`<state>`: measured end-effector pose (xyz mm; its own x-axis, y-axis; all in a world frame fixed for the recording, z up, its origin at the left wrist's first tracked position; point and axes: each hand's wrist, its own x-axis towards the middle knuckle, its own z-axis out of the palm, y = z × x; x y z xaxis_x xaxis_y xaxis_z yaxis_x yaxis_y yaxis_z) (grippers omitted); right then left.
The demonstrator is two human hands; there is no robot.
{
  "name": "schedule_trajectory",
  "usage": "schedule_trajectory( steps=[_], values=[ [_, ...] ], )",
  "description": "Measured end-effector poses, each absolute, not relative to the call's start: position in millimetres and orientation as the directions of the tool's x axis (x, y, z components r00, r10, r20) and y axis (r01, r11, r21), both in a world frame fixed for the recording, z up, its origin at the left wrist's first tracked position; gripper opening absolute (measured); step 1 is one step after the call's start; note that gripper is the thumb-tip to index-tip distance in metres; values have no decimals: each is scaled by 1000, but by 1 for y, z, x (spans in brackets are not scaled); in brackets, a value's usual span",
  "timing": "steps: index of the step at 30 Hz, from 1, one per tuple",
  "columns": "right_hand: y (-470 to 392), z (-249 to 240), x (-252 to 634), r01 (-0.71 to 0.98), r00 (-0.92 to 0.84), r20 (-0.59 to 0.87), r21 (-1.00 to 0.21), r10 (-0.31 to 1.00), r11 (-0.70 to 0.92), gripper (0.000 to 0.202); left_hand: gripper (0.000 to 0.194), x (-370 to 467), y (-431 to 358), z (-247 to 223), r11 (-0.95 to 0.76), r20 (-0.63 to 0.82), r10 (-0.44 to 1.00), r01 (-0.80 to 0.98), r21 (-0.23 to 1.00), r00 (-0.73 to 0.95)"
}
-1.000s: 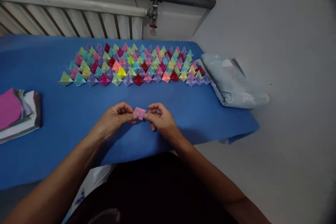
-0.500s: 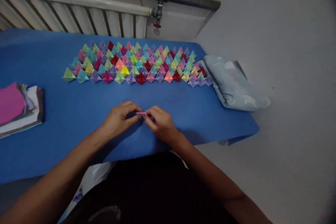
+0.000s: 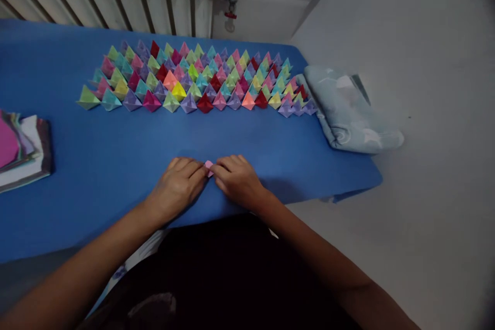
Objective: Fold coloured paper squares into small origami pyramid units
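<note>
Between my hands, near the front of the blue table (image 3: 127, 154), is a small piece of folded pink paper (image 3: 209, 168). My left hand (image 3: 181, 185) pinches its left side, fingers closed. From the right, my right hand (image 3: 237, 178) presses thumb and fingertips onto its other side. Most of the paper is hidden under the fingertips. Beyond my hands stand several rows of folded paper boats (image 3: 188, 103) in many colours, each with a pointed peak.
At the left edge lies a stack of coloured paper (image 3: 23, 147) with a pink sheet on top. A folded grey-blue cloth (image 3: 348, 113) rests at the table's right end against the wall. Behind the table are a radiator (image 3: 116, 0) and a pipe valve (image 3: 231, 14).
The pink paper has turned from edge-on to showing a small flat face. Both hands have come down closer to the table around it. The view has tilted slightly downward.
</note>
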<state>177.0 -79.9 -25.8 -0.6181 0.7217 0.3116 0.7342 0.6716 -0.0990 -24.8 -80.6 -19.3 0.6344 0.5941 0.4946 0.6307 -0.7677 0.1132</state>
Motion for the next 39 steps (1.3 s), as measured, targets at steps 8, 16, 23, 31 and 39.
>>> schedule_trajectory(
  steps=[8,16,23,31,39],
  values=[
    [-81,-22,181,762,-575,178,-236,798,602,20,23,-26,-86,-23,-708,472,685,660,251,555],
    [-77,-19,179,731,-488,162,-460,857,504,22,27,-24,-86,-19,-597,351,794,746,296,496],
    [-67,-4,173,768,-447,55,-487,893,415,20,30,-22,-75,-11,-478,164,877,795,372,451],
    [-53,5,167,781,-385,-63,-553,921,289,18,26,-21,-46,9,-330,-150,881,809,486,449],
    [-46,10,165,779,-368,-138,-586,920,223,17,20,-16,-19,20,-301,-306,818,815,496,488]
  ],
)
